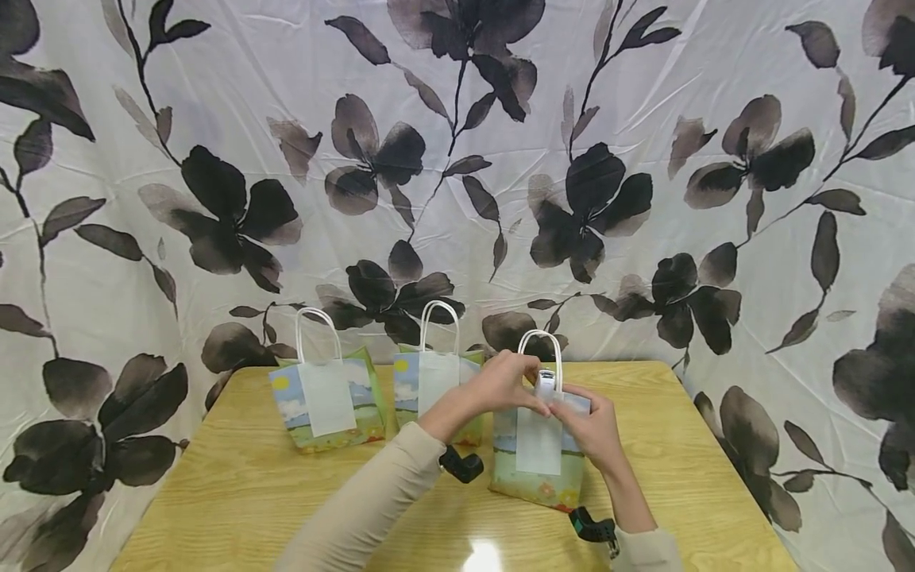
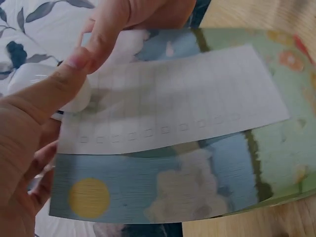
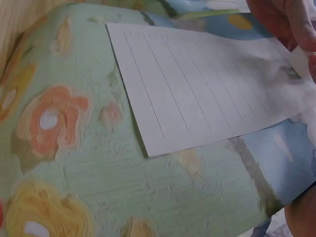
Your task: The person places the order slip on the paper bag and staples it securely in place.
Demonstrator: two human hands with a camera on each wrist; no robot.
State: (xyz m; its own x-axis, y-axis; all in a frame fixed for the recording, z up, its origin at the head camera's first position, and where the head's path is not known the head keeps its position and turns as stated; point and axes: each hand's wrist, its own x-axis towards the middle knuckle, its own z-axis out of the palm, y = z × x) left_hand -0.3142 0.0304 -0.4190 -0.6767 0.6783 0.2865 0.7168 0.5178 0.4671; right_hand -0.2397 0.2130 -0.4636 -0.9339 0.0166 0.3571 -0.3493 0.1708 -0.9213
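A paper bag with a landscape print and white handles stands at the right of the table. A lined white paper slip lies against its front. Over the slip's top end sits a small white stapler, partly hidden by fingers. My left hand grips the stapler, thumb in front, other fingers behind the bag in the left wrist view. With thumb in front and fingers behind, my right hand holds the bag's top edge beside the stapler. The right wrist view shows the slip close up.
Two similar bags, a left one and a middle one, stand to the left, each with a white slip on its front. The wooden table ends at a flowered cloth behind.
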